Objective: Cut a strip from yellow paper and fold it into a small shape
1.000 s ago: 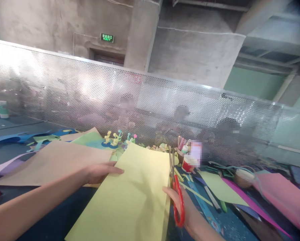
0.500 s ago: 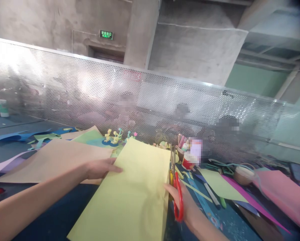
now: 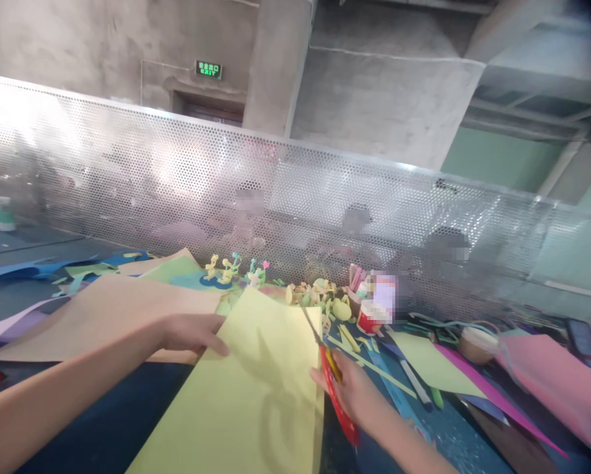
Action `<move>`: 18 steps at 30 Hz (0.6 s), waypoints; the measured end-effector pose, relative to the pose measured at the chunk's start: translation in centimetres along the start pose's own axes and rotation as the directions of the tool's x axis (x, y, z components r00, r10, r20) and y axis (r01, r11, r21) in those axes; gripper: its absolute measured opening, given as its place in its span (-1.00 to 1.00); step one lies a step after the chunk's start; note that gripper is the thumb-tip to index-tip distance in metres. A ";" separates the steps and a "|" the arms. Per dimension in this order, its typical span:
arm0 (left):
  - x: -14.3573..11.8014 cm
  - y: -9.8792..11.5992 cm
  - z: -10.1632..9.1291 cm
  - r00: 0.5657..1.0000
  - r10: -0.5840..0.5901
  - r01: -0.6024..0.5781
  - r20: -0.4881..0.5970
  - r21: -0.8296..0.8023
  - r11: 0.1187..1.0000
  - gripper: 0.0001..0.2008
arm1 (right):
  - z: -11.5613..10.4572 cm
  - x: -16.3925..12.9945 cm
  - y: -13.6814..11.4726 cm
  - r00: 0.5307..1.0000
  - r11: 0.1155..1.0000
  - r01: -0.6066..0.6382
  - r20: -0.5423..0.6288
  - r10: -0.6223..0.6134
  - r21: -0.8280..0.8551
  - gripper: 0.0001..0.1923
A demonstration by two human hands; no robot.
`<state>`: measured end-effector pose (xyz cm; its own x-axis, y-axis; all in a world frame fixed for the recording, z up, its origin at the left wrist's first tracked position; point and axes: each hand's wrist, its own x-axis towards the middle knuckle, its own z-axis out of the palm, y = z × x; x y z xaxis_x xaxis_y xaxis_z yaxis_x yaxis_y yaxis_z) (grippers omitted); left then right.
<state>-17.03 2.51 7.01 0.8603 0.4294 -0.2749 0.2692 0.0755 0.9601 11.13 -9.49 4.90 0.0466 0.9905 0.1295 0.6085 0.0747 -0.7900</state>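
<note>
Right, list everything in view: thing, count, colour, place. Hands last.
yellow sheet: 1, pale yellow, centre of the table, under both hands
scissors: 1, red handles, at the sheet's right edge
brown sheet: 1, tan, left of the yellow sheet
paper figures: several, yellow, green and pink, behind the sheets
paper scraps: a pile, mostly yellow, at the screen's foot
cup: 1, red and white, right of the scraps
pink sheet: 1, pink, far right
mesh screen: 1, silver, across the table's back
exit sign: 1, green, on the wall
left hand: on the yellow sheet's left edge
right hand: holds the scissors
</note>
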 end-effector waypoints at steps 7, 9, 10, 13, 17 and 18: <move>-0.9 -0.3 -1.4 0.984 -0.178 0.177 -0.013 0.203 0.963 -0.67 | -0.2 -0.3 0.7 0.998 0.907 -0.006 0.057 0.033 -0.420 -0.83; -1.1 -0.2 -1.8 0.975 -0.219 0.224 -0.048 0.266 0.938 -0.59 | -0.3 -0.5 0.8 0.998 0.882 0.025 0.063 0.005 -0.471 -0.83; -1.3 0.0 -2.0 0.971 -0.229 0.240 -0.073 0.297 0.924 -0.56 | -0.3 -0.6 0.9 0.998 0.874 0.035 0.064 -0.004 -0.485 -0.81; -2.2 1.2 -2.2 0.969 -0.184 0.233 -0.163 0.382 0.894 -0.60 | -0.7 -0.7 0.7 0.997 0.860 0.070 0.069 -0.040 -0.505 -0.78; -3.6 4.7 -1.2 0.971 0.085 0.054 -0.223 0.554 0.831 -0.71 | -3.3 -1.0 -1.9 0.994 0.894 0.064 -0.054 -0.098 -0.444 -0.78; -4.0 5.8 -0.6 0.942 0.197 -0.002 -0.273 0.583 0.813 -0.72 | -4.5 -1.4 -2.9 0.989 0.919 0.060 -0.104 -0.108 -0.390 -0.79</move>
<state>-19.20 1.80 13.76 0.7451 0.6646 -0.0555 0.4696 -0.4637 0.7513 12.87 -11.59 9.67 0.0624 0.9592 0.2756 0.8708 0.0826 -0.4847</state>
